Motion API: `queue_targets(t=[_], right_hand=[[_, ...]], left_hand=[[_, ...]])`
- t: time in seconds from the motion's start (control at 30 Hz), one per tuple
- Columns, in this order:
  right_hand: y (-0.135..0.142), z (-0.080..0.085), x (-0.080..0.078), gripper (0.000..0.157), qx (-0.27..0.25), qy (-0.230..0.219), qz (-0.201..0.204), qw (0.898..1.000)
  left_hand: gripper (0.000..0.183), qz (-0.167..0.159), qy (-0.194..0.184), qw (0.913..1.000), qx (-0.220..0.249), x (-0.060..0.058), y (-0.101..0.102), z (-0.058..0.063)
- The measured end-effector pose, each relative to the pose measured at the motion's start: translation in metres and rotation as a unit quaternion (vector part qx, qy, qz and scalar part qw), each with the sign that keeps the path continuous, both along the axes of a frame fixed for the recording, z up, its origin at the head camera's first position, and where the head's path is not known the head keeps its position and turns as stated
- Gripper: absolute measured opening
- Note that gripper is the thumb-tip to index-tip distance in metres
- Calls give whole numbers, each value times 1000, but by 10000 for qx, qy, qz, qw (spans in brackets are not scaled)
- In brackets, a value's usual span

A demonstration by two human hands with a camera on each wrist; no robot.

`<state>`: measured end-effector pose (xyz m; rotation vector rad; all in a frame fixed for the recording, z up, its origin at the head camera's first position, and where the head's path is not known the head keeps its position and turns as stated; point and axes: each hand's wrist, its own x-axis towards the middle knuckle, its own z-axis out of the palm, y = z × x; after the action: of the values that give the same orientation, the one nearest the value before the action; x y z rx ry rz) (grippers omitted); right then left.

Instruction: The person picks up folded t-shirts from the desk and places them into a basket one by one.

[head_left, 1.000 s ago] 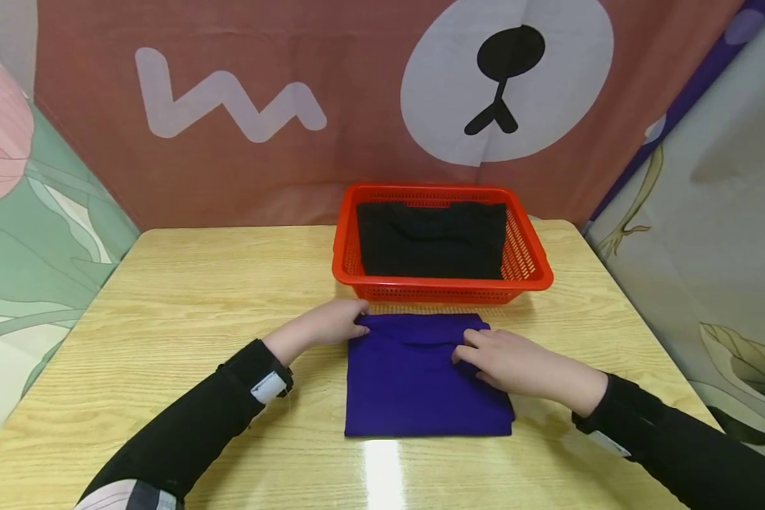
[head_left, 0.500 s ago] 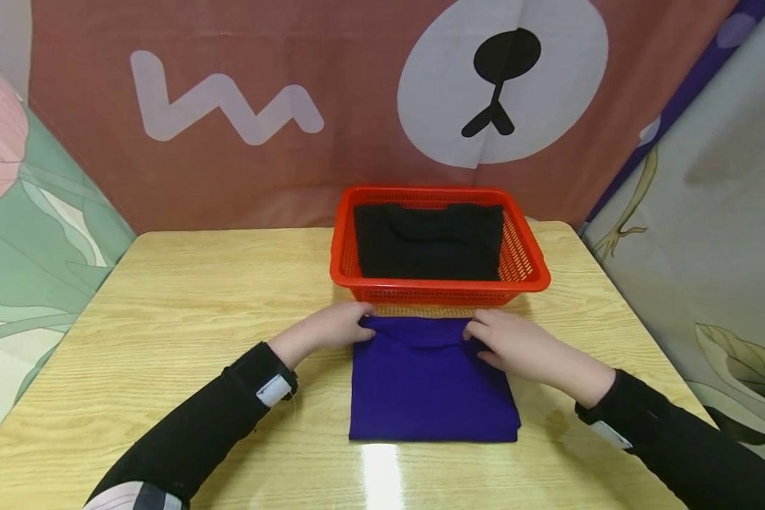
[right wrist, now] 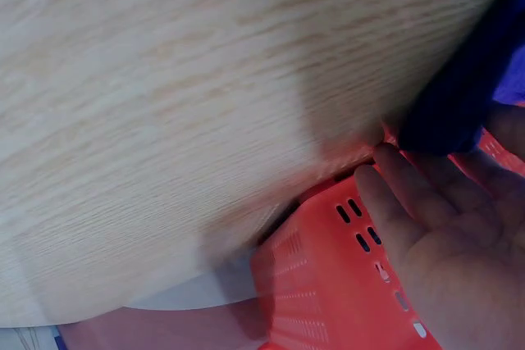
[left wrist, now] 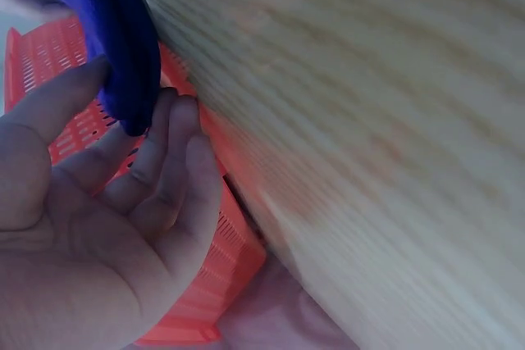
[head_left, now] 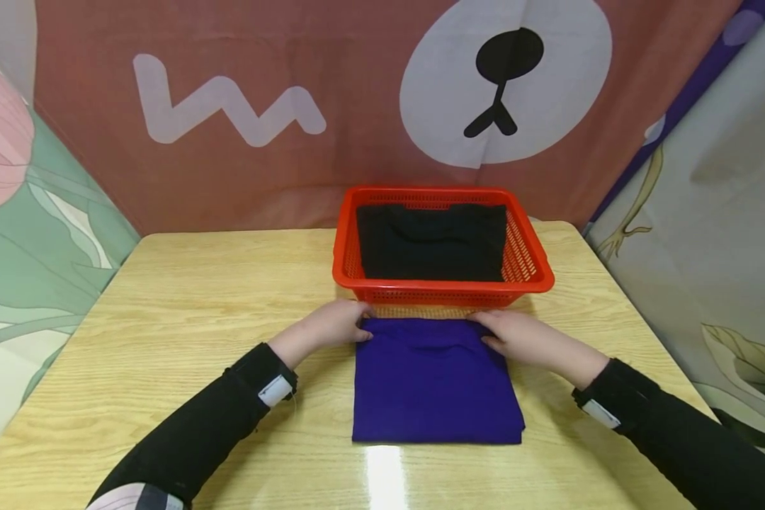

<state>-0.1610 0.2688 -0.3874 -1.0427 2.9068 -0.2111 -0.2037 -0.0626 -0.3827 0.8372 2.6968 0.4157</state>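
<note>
A folded purple cloth (head_left: 436, 397) lies flat on the table, a crease running below its far edge. My left hand (head_left: 334, 326) pinches its far left corner; in the left wrist view the thumb is on one side of the thick folded edge (left wrist: 123, 55) and the fingers are on the other. At the far right corner, my right hand (head_left: 529, 343) has its thumb on top and its fingers behind the edge. The right wrist view shows that corner of the cloth (right wrist: 451, 104) between thumb and fingers. Some fingertips are hidden behind the cloth in the head view.
Just beyond the cloth stands a red plastic basket (head_left: 443, 290) with perforated sides. A folded black cloth (head_left: 430, 244) lies in it. The wooden table (head_left: 229, 283) ends at a brown printed curtain (head_left: 229, 177) behind the basket.
My right hand has moved from on top of the cloth to its far right corner and taken hold there. The left hand keeps its corner. The cloth's far edge looks straighter.
</note>
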Motion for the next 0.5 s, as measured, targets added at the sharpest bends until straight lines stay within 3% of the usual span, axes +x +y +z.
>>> queue_targets(t=[0.5], right_hand=[[-5,-4,-3,33,-184,474,-368,9980]], left_hand=[[22,-261,612,9975,-239,4,2,-1]])
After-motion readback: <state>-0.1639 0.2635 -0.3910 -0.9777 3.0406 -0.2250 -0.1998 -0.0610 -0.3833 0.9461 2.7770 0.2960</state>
